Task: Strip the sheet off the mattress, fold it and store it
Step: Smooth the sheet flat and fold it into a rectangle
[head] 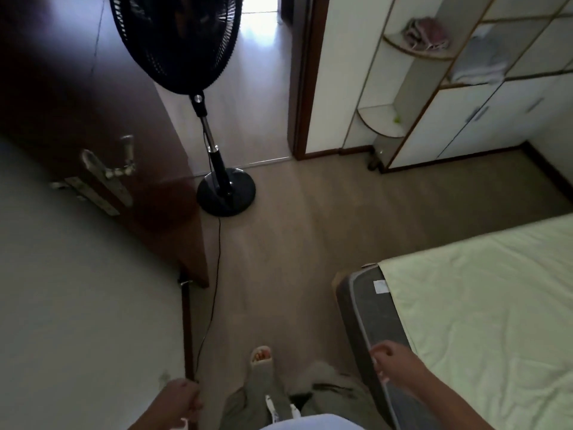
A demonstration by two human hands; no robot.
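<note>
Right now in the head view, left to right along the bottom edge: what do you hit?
Wall → left hand → foot in sandal → right hand → mattress side → sheet.

One mattress [369,308], one sheet [483,290], one fan [186,41], two hands [392,366].

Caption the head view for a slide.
Right hand at the mattress edge, pale green sheet partly peeled back.

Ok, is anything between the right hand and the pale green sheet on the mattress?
Nothing visible. The right hand hovers over the grey mattress edge, and the pale green sheet begins just beyond it, with only bare mattress border between them. The sheet surface itself carries no objects.
</note>
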